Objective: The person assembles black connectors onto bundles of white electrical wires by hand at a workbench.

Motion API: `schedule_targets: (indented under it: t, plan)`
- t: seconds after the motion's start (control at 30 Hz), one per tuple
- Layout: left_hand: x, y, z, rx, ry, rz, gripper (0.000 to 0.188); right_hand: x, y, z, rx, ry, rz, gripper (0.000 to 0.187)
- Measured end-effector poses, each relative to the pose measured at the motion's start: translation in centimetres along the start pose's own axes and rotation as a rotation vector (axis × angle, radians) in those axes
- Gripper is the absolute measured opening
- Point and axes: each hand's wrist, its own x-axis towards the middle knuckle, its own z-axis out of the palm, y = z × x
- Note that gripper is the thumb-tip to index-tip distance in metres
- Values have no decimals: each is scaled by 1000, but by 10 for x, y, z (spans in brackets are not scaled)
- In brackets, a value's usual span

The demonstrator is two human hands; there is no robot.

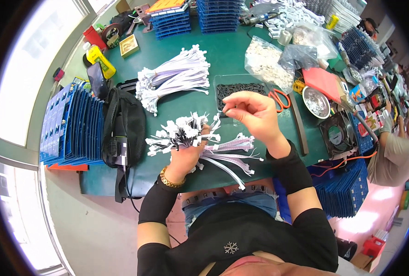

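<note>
**Ribbon cable bundle, white connectors**

Ribbon cable bundle: clenched in my left hand above the green table. My right hand pinches one small piece just beside it, near the clear tray of dark parts

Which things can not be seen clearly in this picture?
- Head view: what the right hand pinches is too small to tell.
- The left hand palm is hidden by the bundle of white-ended cables it grips.
- The dark pieces in the clear tray are too small to identify.
- The co-worker is cut off by the right edge.
</note>
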Motion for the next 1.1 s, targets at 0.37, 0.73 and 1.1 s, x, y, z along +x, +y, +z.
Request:
schedule_targets:
  t: [0.37,0.73,1.1]
  plan:
    - [0,-1,-6,161,-62,74,16,-1,-13,6,149,1,133,49]
    - [3,-1,-4,139,-98,190,10,-2,-15,7,125,1,128,60]
    - [0,-2,-4,148,-68,31,17,-1,-20,7,94,-29,199,73]
